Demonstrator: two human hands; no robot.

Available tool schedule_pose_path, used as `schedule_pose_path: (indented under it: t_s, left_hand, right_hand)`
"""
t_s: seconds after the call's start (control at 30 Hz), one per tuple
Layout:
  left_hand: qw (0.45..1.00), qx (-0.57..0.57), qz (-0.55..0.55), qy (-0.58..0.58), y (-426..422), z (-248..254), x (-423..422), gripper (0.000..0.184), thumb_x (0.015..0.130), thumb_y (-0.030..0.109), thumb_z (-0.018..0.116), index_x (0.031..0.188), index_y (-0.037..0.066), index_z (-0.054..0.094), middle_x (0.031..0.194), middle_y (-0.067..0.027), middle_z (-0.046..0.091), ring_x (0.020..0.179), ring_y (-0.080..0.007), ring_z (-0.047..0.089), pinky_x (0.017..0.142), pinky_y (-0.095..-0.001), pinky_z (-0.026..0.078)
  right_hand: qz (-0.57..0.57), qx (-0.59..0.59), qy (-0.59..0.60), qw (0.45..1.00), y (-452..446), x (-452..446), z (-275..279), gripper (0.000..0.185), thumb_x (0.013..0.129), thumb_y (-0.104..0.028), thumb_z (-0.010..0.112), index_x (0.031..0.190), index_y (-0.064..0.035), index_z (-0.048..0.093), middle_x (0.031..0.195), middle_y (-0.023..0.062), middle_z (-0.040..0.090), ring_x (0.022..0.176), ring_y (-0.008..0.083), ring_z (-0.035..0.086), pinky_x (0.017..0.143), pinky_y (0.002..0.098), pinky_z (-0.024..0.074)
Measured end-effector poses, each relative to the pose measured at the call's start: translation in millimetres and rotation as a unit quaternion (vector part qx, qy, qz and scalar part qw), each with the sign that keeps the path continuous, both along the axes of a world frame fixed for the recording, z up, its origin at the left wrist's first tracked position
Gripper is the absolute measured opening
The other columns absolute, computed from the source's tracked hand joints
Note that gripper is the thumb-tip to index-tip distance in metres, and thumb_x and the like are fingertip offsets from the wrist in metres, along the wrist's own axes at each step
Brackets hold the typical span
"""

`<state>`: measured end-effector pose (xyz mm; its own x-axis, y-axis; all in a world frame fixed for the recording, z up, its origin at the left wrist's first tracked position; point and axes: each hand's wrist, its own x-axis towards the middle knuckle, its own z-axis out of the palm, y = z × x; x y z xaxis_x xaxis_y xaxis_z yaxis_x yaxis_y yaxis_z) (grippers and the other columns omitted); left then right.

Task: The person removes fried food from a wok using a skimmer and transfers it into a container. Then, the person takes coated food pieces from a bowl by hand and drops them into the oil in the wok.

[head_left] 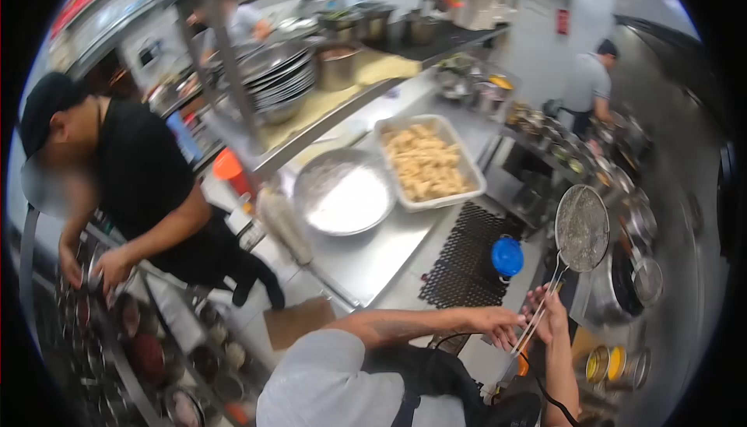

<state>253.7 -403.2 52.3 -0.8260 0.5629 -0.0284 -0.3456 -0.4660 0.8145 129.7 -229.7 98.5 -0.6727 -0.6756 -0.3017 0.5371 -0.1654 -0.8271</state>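
Observation:
A round wire-mesh strainer (582, 228) with a long wire handle is raised at the right, its basket tilted upward. My right hand (551, 314) is around the middle of the handle, fingers partly curled. Lower on the same handle, the fingers of my left hand (502, 326) close near its end; their exact grip is partly hidden. Below the basket are a large metal pot (607, 295) and a smaller strainer (647, 281). A blue lidded container (507, 256) sits left of the handle.
A white tub of breaded pieces (475, 186) and a metal bowl of white powder (346, 193) stand on the steel counter (373, 263). Beside them lies a black perforated mat (459, 263). A co-worker in black (148, 154) leans at the left; another person (591, 84) works farther back.

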Motion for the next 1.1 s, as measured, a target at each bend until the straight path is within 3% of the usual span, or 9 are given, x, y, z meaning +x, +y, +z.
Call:
schedule_pose_path:
  t_s: [0.1, 0.2, 0.23, 0.27, 0.37, 0.67, 0.87, 0.97, 1.1]
  left_hand:
    - [0.989, 0.087, -0.043, -0.112, 78.7, 39.2, -5.3, 0.035, 0.096, 0.034, 0.046, 0.113, 0.004, 0.053, 0.097, -0.0157, 0.063, 0.076, -0.0199, 0.064, 0.066, -0.0318, 0.053]
    - [0.986, -0.159, 0.054, -0.014, 166.2, 30.8, -16.0, 0.017, 0.087, 0.016, 0.050, 0.095, 0.004, 0.060, 0.080, -0.0076, 0.055, 0.057, -0.0128, 0.048, 0.047, -0.0261, 0.040]
    - [0.940, -0.270, 0.061, 0.201, 191.2, 11.1, -22.4, 0.019, 0.092, 0.021, 0.049, 0.096, 0.006, 0.059, 0.076, -0.0049, 0.055, 0.054, -0.0101, 0.046, 0.044, -0.0237, 0.037]
    - [0.985, -0.162, 0.038, -0.053, 216.2, 53.8, -17.7, 0.024, 0.095, 0.027, 0.046, 0.097, 0.006, 0.059, 0.070, -0.0023, 0.054, 0.048, -0.0080, 0.042, 0.041, -0.0231, 0.034]
    - [0.956, -0.260, -0.066, 0.121, 277.0, 53.8, -31.0, 0.040, 0.100, 0.036, 0.039, 0.089, 0.005, 0.061, 0.063, -0.0005, 0.054, 0.040, -0.0044, 0.033, 0.035, -0.0210, 0.024]
    - [0.854, -0.373, -0.116, 0.344, 502.0, 25.0, -122.6, 0.027, 0.099, 0.023, 0.038, 0.092, 0.003, 0.056, 0.073, -0.0106, 0.067, 0.038, -0.0059, 0.040, 0.034, -0.0226, 0.032]
    - [0.646, -0.426, -0.028, 0.633, 639.4, -44.2, -207.4, 0.026, 0.093, 0.022, 0.045, 0.081, 0.002, 0.057, 0.058, -0.0098, 0.061, 0.051, -0.0156, 0.057, 0.042, -0.0313, 0.042]
    - [0.689, -0.481, -0.395, 0.371, 664.5, -53.2, -218.6, 0.040, 0.097, 0.036, 0.036, 0.090, 0.008, 0.063, 0.053, 0.0035, 0.049, 0.035, -0.0076, 0.033, 0.030, -0.0255, 0.025]
    - [0.767, -0.420, -0.482, 0.054, 667.0, -45.8, -205.1, 0.027, 0.097, 0.032, 0.037, 0.092, 0.012, 0.054, 0.063, 0.0009, 0.051, 0.036, -0.0058, 0.028, 0.029, -0.0213, 0.020]
  right_hand:
    - [-0.098, 0.021, 0.054, 0.993, 72.8, 14.0, -16.1, 0.035, 0.090, -0.014, 0.061, 0.122, -0.0110, 0.047, 0.110, 0.0059, 0.055, 0.106, 0.0231, 0.053, 0.084, 0.0424, 0.0485]
    - [-0.177, 0.020, 0.080, 0.981, 147.8, 55.4, 15.6, 0.044, 0.093, -0.021, 0.058, 0.132, -0.0085, 0.042, 0.114, 0.0076, 0.056, 0.108, 0.0212, 0.054, 0.086, 0.0400, 0.0495]
    - [-0.179, 0.062, 0.132, 0.973, 180.5, 72.5, 26.0, 0.045, 0.095, -0.027, 0.054, 0.135, -0.0104, 0.040, 0.115, 0.0085, 0.057, 0.108, 0.0207, 0.055, 0.086, 0.0399, 0.0501]
    - [-0.241, 0.142, 0.188, 0.941, 215.9, 81.3, 10.9, 0.047, 0.096, -0.034, 0.052, 0.135, -0.0118, 0.039, 0.114, 0.0093, 0.058, 0.106, 0.0197, 0.057, 0.082, 0.0390, 0.0511]
    - [-0.362, 0.221, 0.221, 0.878, 341.0, 167.5, -22.3, 0.048, 0.094, -0.040, 0.052, 0.130, -0.0091, 0.042, 0.106, 0.0092, 0.062, 0.098, 0.0170, 0.059, 0.076, 0.0335, 0.0507]
    - [-0.481, 0.790, -0.062, 0.375, 478.6, 498.0, -115.5, 0.059, 0.074, -0.030, 0.072, 0.117, 0.0043, 0.052, 0.111, 0.0245, 0.058, 0.107, 0.0395, 0.055, 0.090, 0.0437, 0.0454]
    - [-0.579, 0.640, -0.204, 0.462, 464.0, 566.4, -213.3, 0.032, 0.079, -0.024, 0.063, 0.093, 0.0029, 0.054, 0.086, 0.0263, 0.064, 0.088, 0.0438, 0.061, 0.077, 0.0489, 0.0490]
    - [-0.615, 0.659, -0.115, 0.417, 458.3, 571.9, -216.6, 0.022, 0.081, -0.021, 0.059, 0.088, -0.0001, 0.054, 0.074, 0.0223, 0.063, 0.069, 0.0378, 0.064, 0.060, 0.0464, 0.0498]
    - [-0.737, 0.363, -0.146, 0.550, 458.0, 556.5, -117.0, 0.020, 0.085, -0.022, 0.058, 0.092, -0.0037, 0.053, 0.064, 0.0081, 0.056, 0.050, 0.0157, 0.055, 0.042, 0.0319, 0.0419]
